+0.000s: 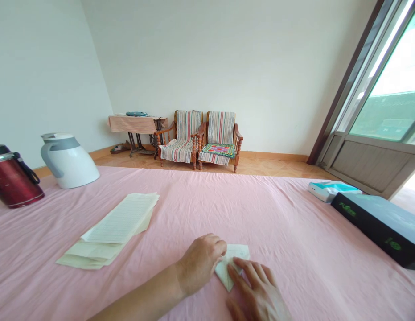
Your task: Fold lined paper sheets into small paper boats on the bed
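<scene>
A small folded sheet of paper lies on the pink cloth in front of me, its near end narrowing to a point. My left hand is closed at the paper's left edge, fingers curled and seeming to pinch it; its fingertips are partly hidden. Resting over the paper's right part is my right hand, with fingers stretched out and pressing down on it. To the left, a stack of lined paper sheets lies slightly fanned out on the cloth.
The pink cloth is wrinkled. A red flask and a white jug stand at far left. On the right are a black box and a white-and-teal packet. Two chairs stand beyond.
</scene>
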`<state>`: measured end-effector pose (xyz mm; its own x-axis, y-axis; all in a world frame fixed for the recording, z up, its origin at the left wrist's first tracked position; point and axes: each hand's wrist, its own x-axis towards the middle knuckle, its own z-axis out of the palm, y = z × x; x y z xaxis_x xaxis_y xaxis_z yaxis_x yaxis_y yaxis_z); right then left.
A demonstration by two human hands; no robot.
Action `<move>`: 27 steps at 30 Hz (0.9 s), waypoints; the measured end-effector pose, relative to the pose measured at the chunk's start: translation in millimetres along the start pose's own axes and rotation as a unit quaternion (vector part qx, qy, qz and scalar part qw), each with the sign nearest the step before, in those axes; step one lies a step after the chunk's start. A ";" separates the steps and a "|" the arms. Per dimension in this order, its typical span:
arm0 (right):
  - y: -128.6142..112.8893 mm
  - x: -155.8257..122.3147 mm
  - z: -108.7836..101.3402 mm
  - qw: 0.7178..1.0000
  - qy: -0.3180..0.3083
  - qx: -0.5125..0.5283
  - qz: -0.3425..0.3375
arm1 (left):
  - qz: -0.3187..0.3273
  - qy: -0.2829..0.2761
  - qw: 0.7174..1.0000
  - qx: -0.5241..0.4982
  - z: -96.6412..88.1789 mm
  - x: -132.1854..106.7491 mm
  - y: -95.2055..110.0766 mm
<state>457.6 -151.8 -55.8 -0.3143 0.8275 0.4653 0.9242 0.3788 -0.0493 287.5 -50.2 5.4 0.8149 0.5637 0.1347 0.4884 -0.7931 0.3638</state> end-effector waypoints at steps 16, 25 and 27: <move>-6.3 13.6 -20.1 0.986 0.115 -0.079 -0.096 | 0.018 0.013 0.998 -0.056 -6.7 -12.9 -6.4; -5.0 16.3 -15.7 0.977 0.125 -0.123 -0.125 | 0.032 0.025 0.998 -0.042 -2.6 -12.4 -7.4; -4.9 16.2 -13.9 0.975 0.131 -0.122 -0.129 | 0.032 0.027 0.998 -0.042 -2.3 -12.9 -7.1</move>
<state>451.0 -146.0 -35.8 -0.5070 0.5708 0.6459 0.8556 0.4238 0.2971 272.8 -51.3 3.2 0.8247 0.5258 0.2083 0.4063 -0.8070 0.4286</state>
